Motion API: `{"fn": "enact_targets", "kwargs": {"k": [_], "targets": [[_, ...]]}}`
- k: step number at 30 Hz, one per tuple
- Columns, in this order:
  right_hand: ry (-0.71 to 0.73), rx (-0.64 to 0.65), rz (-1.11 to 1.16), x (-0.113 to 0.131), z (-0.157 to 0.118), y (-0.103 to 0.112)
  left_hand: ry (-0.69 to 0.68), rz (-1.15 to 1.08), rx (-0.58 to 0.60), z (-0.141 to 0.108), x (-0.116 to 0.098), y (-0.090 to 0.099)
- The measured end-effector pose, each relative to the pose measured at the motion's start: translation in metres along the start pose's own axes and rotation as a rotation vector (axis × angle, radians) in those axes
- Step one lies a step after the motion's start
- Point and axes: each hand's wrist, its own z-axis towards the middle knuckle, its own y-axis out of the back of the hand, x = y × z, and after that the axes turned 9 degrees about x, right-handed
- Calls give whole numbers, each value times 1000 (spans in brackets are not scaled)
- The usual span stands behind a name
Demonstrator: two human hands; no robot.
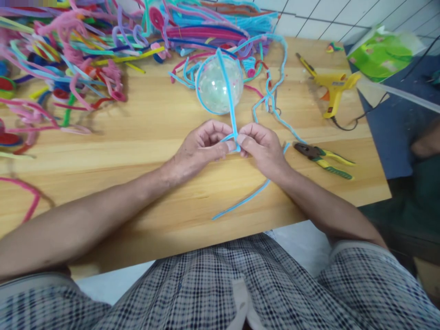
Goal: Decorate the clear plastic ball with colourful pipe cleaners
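Note:
Between my two hands is a light-blue pipe cleaner (228, 94), its upper length rising in front of a clear round ball (209, 87). Thumb and fingers of my left hand (215, 142) pinch a short bent end of it. My right hand (257, 144) pinches the same crossing from the other side, its fingertips almost meeting the left ones. Blue pipe cleaner also runs around the ball's rim. A loose blue pipe cleaner (242, 201) lies on the wood below my right wrist. Pliers (323, 158) with yellow-green handles rest right of that wrist.
Tangled colourful pipe cleaners (68, 59) cover the table's left and back. A yellow glue gun (333, 89) with a cord and a yellow utility knife (305, 64) lie at the right. Beyond the table edge sits a green package (381, 52); part of another person (426, 142) shows there.

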Motion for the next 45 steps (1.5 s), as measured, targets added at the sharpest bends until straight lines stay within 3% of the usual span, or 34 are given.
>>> {"fn": "enact_targets", "kwargs": {"k": [18,31,45], "targets": [[-36,43,17,2,0,-3,86,66,-3,-1,-6,0],[-129,59,339,2,-2,-4,3,-22,-75,1,0,4],[-153,139,425,-2,-3,-3,-4,-10,-79,0,-3,2]]}}
